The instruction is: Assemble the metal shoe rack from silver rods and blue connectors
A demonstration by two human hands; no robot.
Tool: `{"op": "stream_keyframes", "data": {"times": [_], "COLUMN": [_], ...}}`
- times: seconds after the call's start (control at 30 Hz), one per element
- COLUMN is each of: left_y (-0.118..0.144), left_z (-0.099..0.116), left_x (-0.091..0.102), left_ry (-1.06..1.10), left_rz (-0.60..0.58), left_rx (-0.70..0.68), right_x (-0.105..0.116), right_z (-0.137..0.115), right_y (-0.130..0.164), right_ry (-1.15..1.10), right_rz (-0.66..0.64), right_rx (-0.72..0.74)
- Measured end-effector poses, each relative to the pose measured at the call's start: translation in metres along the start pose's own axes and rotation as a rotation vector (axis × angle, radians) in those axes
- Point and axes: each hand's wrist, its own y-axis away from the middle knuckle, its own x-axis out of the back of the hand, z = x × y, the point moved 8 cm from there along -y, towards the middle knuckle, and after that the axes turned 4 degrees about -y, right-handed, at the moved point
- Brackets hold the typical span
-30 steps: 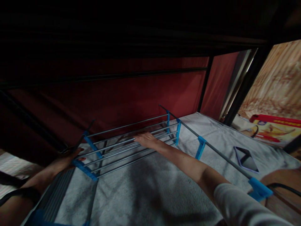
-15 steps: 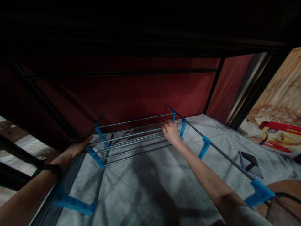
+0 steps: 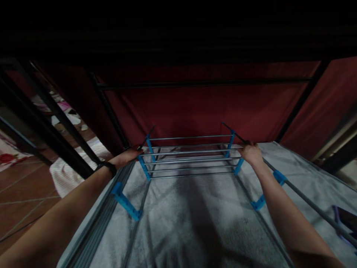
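Observation:
A partly built rack of grey metal tubes (image 3: 192, 169) and blue plastic connectors (image 3: 144, 168) lies on a pale grey cloth (image 3: 178, 219). Its crossbars run side to side at the far end. My left hand (image 3: 128, 156) is closed around the rack's left side, at a blue connector; its fingertips are partly hidden. On the opposite side my right hand (image 3: 250, 152) grips the right side tube by a connector. Nearer to me, a loose-ended blue bracket (image 3: 126, 203) sits on the left and another blue bracket (image 3: 259, 203) on the right, with no crossbars between them.
Several loose grey tubes (image 3: 96, 227) lie along the left edge. A phone or tablet (image 3: 347, 223) rests at right. Black frame bars (image 3: 50, 123) stand at left, and a red cloth panel (image 3: 181, 111) closes the back. A dark surface hangs low overhead.
My right hand has moved from the crossbars to the rack's right side. My left hand stays at the left side. The view has swung to the left.

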Motion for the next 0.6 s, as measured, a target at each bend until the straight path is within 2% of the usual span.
{"op": "stream_keyframes", "data": {"times": [0.13,0.23,0.4,0.6], "left_y": [0.005,0.004,-0.016,-0.036], "left_z": [-0.009,-0.013,-0.022,-0.04], "left_x": [-0.007,-0.011,-0.012,-0.014], "left_ry": [-0.023,-0.197,-0.539,-0.657], "left_rz": [-0.117,-0.176,-0.147,-0.105], "left_rx": [0.019,-0.059,-0.155,-0.173], "right_x": [-0.004,-0.009,-0.013,-0.01], "right_z": [0.0,0.003,0.002,-0.001], "right_y": [-0.002,-0.002,0.001,0.004], "right_ry": [0.005,0.02,0.075,0.091], "right_rz": [0.024,0.015,0.041,0.071], "right_rx": [0.069,0.07,0.073,0.035]}}
